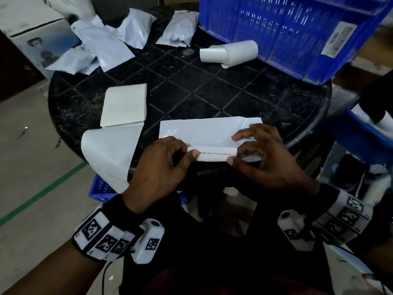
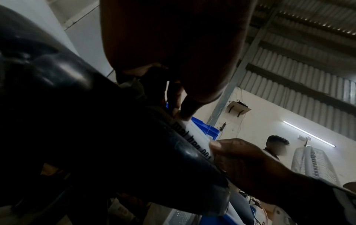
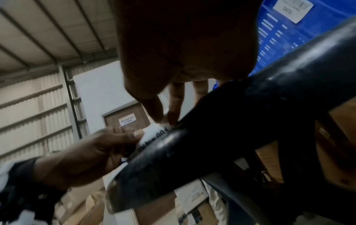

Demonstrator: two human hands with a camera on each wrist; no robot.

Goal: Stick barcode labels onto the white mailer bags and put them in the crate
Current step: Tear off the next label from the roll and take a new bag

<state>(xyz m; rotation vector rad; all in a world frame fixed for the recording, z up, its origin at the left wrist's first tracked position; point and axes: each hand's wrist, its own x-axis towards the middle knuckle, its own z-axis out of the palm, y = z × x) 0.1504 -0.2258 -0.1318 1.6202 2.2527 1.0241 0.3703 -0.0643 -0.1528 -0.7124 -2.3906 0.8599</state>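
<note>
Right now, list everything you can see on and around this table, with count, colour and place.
Mailer bag: one, white, flat at the table's near edge, under both hands.
Label: one, white with black print, pinched at each end over the near edge.
Mailer bags: about five, white, heaped at the far left.
Label stack: one, white, left of centre.
Backing sheet: one, white, curling off the near-left edge.
Label roll: one, white, lying beside the crate.
Crate: one, blue, far right.
Table: one, black, round.
Left hand: pinches the label's left end.
Right hand: pinches its right end.
</note>
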